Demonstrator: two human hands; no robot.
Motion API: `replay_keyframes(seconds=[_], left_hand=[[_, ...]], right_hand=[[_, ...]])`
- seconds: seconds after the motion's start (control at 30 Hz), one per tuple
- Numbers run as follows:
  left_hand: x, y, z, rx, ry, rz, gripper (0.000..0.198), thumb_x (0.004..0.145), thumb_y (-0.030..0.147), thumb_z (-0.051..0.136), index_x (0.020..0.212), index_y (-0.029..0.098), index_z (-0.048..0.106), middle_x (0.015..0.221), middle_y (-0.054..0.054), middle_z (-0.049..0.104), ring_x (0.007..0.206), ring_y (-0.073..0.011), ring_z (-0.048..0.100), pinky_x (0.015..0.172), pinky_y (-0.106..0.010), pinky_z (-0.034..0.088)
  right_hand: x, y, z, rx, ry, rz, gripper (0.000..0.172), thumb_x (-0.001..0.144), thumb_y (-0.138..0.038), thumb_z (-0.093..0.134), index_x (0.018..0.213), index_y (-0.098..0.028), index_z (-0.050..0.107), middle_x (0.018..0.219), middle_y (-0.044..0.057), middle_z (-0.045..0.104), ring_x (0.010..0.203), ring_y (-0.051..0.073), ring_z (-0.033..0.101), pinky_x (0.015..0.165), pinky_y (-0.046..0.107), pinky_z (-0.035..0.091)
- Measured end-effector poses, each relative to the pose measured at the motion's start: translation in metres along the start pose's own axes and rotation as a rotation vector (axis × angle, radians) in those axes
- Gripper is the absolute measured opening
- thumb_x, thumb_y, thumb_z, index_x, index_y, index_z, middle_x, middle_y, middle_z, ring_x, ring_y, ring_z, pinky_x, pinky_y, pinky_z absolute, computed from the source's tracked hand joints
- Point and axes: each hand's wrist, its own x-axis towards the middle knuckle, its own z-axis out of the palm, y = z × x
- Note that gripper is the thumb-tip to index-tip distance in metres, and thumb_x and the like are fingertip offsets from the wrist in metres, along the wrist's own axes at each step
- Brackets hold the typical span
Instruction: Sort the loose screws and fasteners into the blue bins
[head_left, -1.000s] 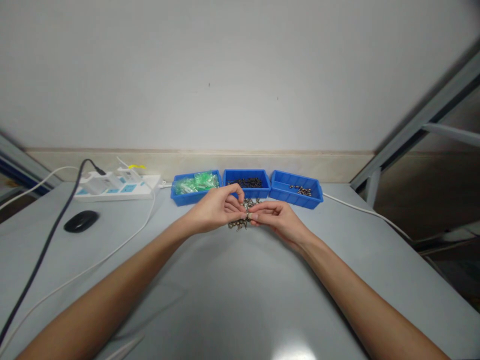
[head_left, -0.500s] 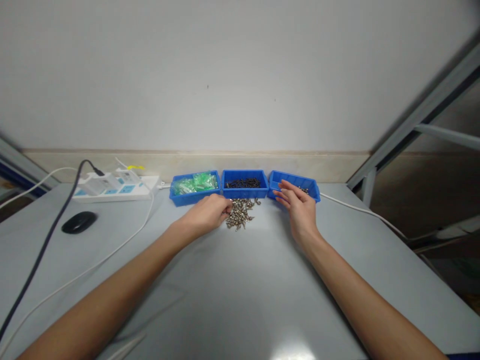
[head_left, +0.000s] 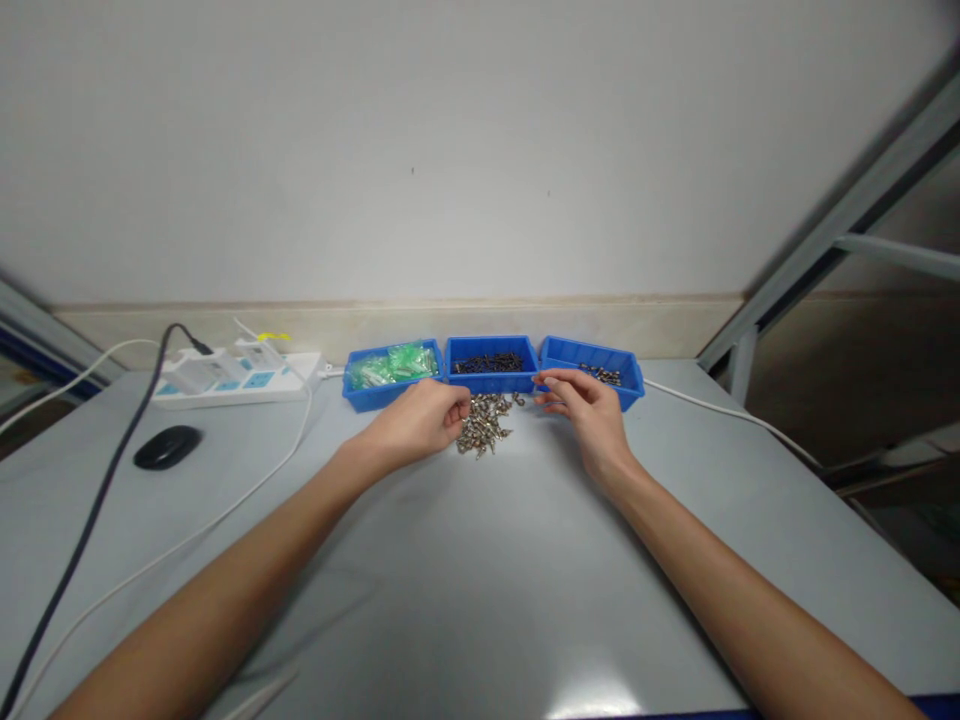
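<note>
A loose pile of small shiny metal parts (head_left: 484, 428), too small to name, lies on the grey table in front of the bins. At its left edge is my left hand (head_left: 421, 420), closed with the fingertips pinched together; what they hold, if anything, is hidden. My right hand (head_left: 592, 410) hovers to the right of the pile, before the right blue bin (head_left: 630, 396). Its fingers are half bent and a little apart, and nothing shows between them. Several small metal parts (head_left: 602, 375) lie inside that bin.
The middle blue bin (head_left: 491, 382) holds dark screws. Clear and green plastic packets fill the left blue bin (head_left: 375, 398). A white power strip (head_left: 292, 378) with plugs, a black mouse (head_left: 167, 447) and cables occupy the left side. A wall closes off the back.
My right hand has moved from over the right bin leftward and toward the pile, uncovering the parts in that bin. My left hand stays closed at the pile's edge.
</note>
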Motion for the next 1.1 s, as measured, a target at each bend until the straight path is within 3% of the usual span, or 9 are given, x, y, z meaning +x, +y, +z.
replay_keyframes(seconds=[0.2, 0.53, 0.67, 0.83, 1.1], left_hand=[[-0.001, 0.010, -0.005, -0.300, -0.008, 0.056, 0.019, 0.081, 0.013, 0.053, 0.089, 0.015, 0.070, 0.080, -0.003, 0.071, 0.072, -0.0136, 0.064, 0.068, -0.023, 0.046], [0.003, 0.013, 0.000, -0.736, -0.031, -0.200, 0.016, 0.076, 0.017, 0.066, 0.089, 0.011, 0.073, 0.085, -0.009, 0.076, 0.080, -0.0187, 0.073, 0.073, -0.027, 0.057], [0.006, 0.010, 0.001, -0.816, 0.024, -0.240, 0.013, 0.074, 0.016, 0.070, 0.086, 0.012, 0.068, 0.082, -0.008, 0.075, 0.079, -0.0180, 0.074, 0.072, -0.025, 0.058], [0.008, 0.007, 0.007, -0.864, 0.077, -0.257, 0.033, 0.070, 0.014, 0.075, 0.093, 0.017, 0.052, 0.077, -0.004, 0.073, 0.079, -0.0195, 0.074, 0.068, -0.026, 0.058], [0.006, 0.006, 0.012, -0.895, 0.066, -0.224, 0.041, 0.069, 0.011, 0.073, 0.097, 0.020, 0.044, 0.077, -0.002, 0.072, 0.078, -0.0197, 0.074, 0.064, -0.025, 0.057]], right_hand=[[-0.005, -0.002, 0.003, -0.053, -0.161, -0.027, 0.019, 0.077, -0.036, 0.070, 0.083, -0.018, 0.074, 0.078, 0.005, 0.074, 0.063, 0.017, 0.066, 0.065, 0.031, 0.053], [-0.009, -0.006, 0.005, -0.127, -0.297, -0.028, 0.020, 0.077, -0.034, 0.071, 0.089, -0.018, 0.075, 0.079, 0.005, 0.075, 0.064, 0.017, 0.067, 0.066, 0.031, 0.054], [-0.009, -0.005, 0.004, -0.070, -0.401, 0.056, 0.025, 0.073, -0.029, 0.073, 0.095, -0.017, 0.074, 0.080, 0.006, 0.076, 0.069, 0.017, 0.070, 0.071, 0.032, 0.055], [-0.011, -0.004, 0.005, 0.022, -0.465, 0.134, 0.029, 0.070, -0.030, 0.079, 0.096, -0.018, 0.075, 0.083, 0.005, 0.076, 0.072, 0.016, 0.071, 0.076, 0.032, 0.056], [-0.013, 0.000, 0.009, 0.078, -0.498, 0.216, 0.033, 0.063, -0.033, 0.086, 0.091, -0.019, 0.076, 0.081, 0.005, 0.077, 0.072, 0.018, 0.072, 0.077, 0.035, 0.058]])
